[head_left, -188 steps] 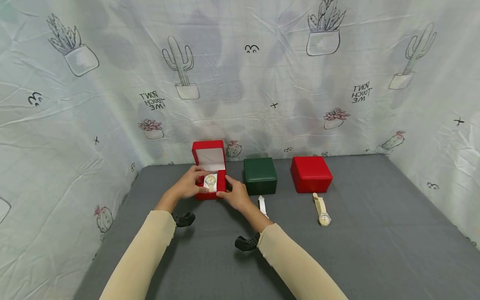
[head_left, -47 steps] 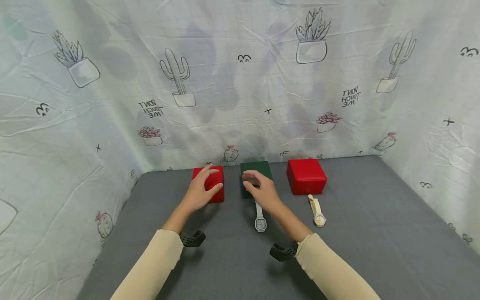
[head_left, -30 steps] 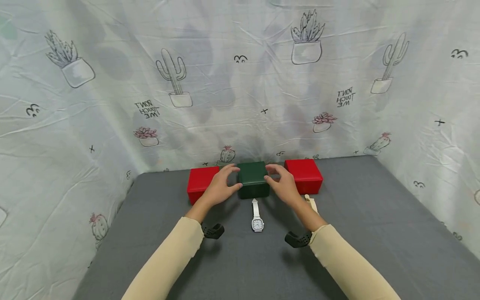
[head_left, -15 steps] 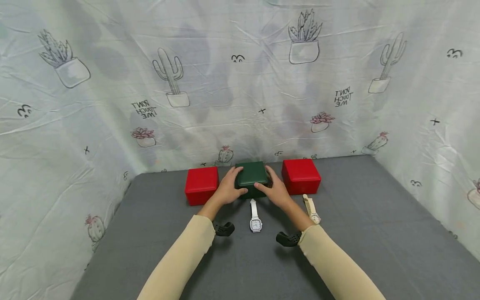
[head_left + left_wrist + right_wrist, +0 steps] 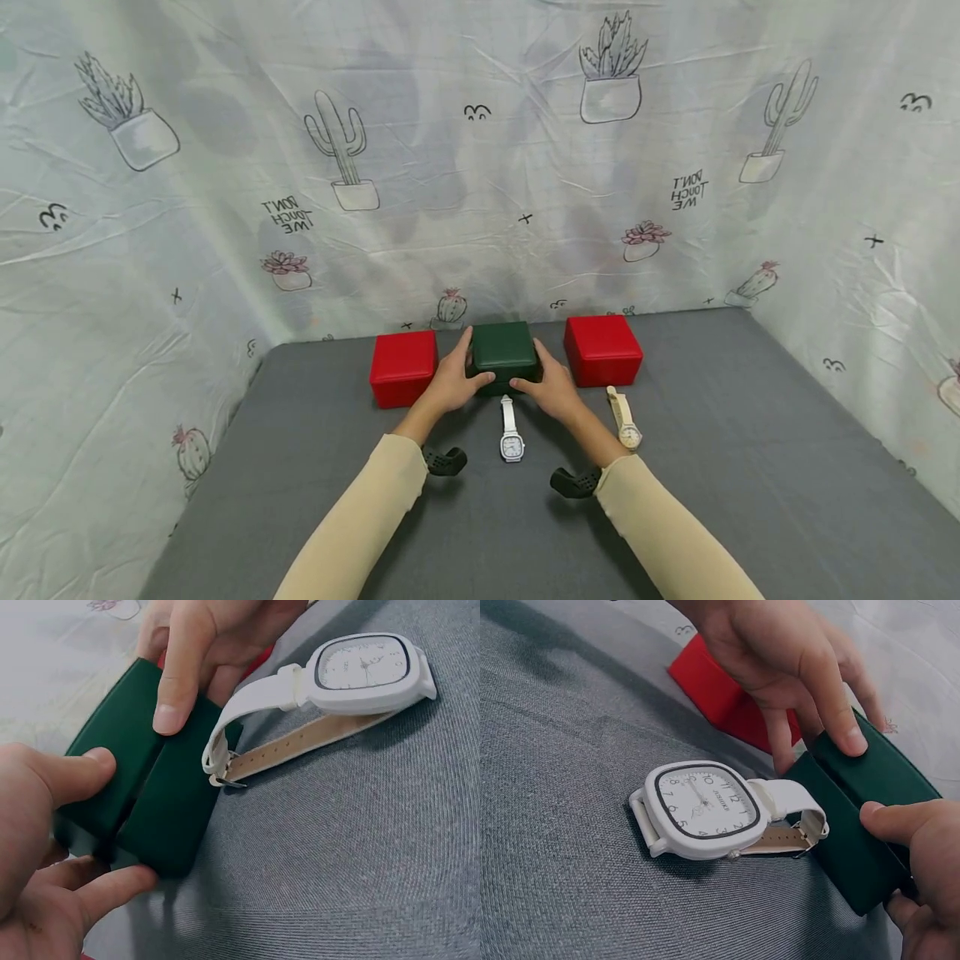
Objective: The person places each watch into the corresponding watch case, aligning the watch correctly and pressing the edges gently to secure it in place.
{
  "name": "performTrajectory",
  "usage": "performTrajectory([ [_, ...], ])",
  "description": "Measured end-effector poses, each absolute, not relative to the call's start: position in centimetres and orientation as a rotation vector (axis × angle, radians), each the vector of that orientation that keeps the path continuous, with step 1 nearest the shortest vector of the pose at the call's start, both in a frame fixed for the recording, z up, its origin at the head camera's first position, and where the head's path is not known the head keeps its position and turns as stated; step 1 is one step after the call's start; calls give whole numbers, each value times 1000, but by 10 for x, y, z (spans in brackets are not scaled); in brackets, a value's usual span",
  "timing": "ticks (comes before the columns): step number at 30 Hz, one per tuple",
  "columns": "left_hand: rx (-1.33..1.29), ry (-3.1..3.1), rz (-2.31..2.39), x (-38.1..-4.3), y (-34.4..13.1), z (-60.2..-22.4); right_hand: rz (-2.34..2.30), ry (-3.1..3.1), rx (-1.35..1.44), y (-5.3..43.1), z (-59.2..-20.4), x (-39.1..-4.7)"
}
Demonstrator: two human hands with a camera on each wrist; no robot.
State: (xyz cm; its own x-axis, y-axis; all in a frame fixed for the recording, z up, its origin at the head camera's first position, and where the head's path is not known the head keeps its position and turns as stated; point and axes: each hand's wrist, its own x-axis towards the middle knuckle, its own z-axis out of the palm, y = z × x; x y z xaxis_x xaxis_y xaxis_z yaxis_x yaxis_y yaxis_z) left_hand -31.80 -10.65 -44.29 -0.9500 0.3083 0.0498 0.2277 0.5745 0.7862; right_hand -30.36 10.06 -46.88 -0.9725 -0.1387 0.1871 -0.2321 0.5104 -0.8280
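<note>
A dark green watch box [image 5: 504, 345] stands between my two hands at the back of the table. My left hand [image 5: 452, 382] grips its left side, the thumb on the front face. On the right side my right hand [image 5: 557, 388] holds it the same way. A dark seam between lid and base runs across the front in both wrist views, with the thumbs close to it. Just in front of the box lies a white wristwatch [image 5: 512, 447], its square face up and its strap toward the box. Both wrist views show this watch large and its strap buckled in a loop.
A red box [image 5: 404, 360] sits left of the green one, and another red box [image 5: 603, 342] sits to its right. In front of the right one lies a cream-strapped watch [image 5: 628, 434], near my right forearm. Patterned cloth [image 5: 480, 167] hangs behind the grey table [image 5: 315, 467].
Earlier, both hands were at the open left red box with a watch inside; that box is now closed. The hands moved right to the green box and have taken hold of its sides.
</note>
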Motion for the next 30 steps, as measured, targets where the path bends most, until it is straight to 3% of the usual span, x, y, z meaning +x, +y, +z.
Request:
performTrajectory([
  [18,376,2744,1423,-323,-102,-446,1453,-2538,232,94,-476,-301],
  [30,11,2784,1355,-335,-86,-422,2040,-2261,98,87,-487,-303],
])
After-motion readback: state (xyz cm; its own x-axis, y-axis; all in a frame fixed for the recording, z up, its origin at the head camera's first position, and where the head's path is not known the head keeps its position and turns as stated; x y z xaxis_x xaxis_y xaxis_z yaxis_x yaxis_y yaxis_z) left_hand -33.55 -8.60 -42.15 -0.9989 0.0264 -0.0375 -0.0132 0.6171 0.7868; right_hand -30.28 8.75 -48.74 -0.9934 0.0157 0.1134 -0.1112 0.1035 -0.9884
